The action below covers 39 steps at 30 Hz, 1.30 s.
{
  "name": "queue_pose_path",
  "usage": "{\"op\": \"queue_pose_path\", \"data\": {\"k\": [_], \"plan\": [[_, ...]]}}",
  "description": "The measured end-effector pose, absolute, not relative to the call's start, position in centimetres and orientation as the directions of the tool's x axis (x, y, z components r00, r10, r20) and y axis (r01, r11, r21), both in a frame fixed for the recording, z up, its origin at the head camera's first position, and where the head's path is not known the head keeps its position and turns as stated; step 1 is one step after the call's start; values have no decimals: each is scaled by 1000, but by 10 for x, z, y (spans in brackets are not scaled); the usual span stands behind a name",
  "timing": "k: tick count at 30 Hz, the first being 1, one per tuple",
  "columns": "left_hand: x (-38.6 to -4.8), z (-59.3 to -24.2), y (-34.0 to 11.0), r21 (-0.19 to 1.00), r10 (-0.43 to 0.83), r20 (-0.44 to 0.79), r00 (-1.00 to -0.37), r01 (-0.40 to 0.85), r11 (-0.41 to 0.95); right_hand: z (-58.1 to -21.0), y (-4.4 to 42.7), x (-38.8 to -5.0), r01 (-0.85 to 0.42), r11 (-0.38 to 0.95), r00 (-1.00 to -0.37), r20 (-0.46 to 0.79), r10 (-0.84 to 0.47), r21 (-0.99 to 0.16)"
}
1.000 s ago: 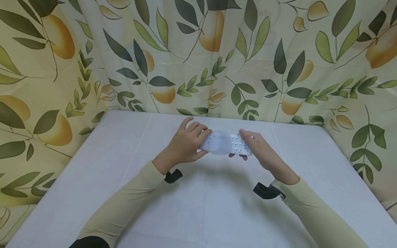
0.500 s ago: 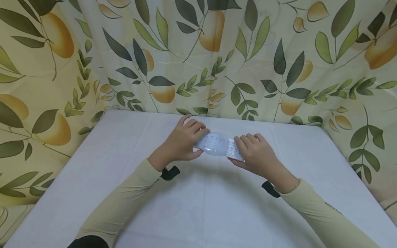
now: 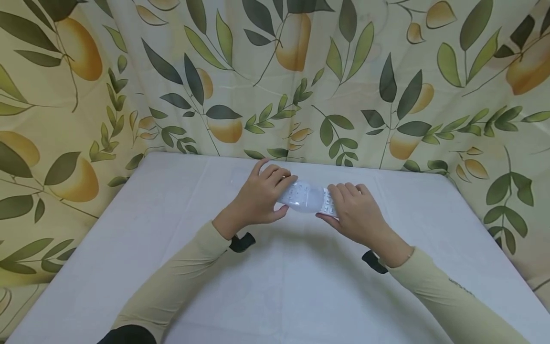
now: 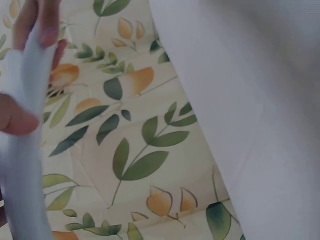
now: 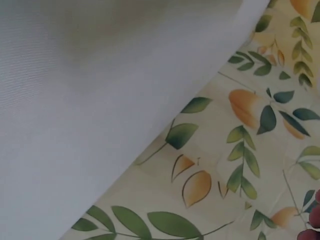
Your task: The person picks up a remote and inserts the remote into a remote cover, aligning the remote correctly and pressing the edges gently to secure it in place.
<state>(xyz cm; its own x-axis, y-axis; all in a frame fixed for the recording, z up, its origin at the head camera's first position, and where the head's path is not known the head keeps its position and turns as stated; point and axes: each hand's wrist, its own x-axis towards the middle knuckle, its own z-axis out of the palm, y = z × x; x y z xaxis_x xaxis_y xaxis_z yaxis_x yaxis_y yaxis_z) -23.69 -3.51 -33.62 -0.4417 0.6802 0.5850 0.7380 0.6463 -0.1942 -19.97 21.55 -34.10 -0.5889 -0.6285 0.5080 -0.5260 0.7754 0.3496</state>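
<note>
A white remote control (image 3: 328,202) with rows of buttons is held above the table in the head view. A translucent cover (image 3: 307,199) lies around its left and middle part, with buttons showing through it. My left hand (image 3: 259,198) pinches the left end of the cover, thumb below and fingers above. My right hand (image 3: 358,212) grips the bare right end of the remote, hiding much of it. In the left wrist view the covered remote (image 4: 25,165) runs down the left edge, blurred. Only a few fingertips (image 5: 314,220) show in the right wrist view.
A white cloth (image 3: 275,286) covers the table beneath both hands. Behind it hangs a curtain (image 3: 266,71) printed with leaves and fruit. Black wrist mounts (image 3: 242,242) sit under the sleeves.
My right hand has turned from fingers beneath the remote to fingers over its top, hiding more of its right end. Both hands have shifted slightly left, then back right with remote and cover.
</note>
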Motion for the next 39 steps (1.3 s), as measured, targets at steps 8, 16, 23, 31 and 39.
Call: {"op": "queue_pose_path", "data": {"k": [8,16,23,31,39], "plan": [[-232,-348,-27,-177,508,797,-327,677,714,-334,214,-203,-454,837,-550,643,-534,306],[-228,-349,-10,-203,391,872,-295,510,836,-327,199,-203,-405,890,-560,713,-423,209],[-231,-345,-11,-218,362,894,-262,452,865,-325,191,-200,-410,898,-577,717,-391,160],[-231,-345,-12,-260,434,878,-200,562,785,-326,186,-194,-422,897,-572,730,-374,129],[-229,-345,-6,-299,493,853,-169,616,729,-328,181,-189,-368,924,-620,712,-330,107]]}}
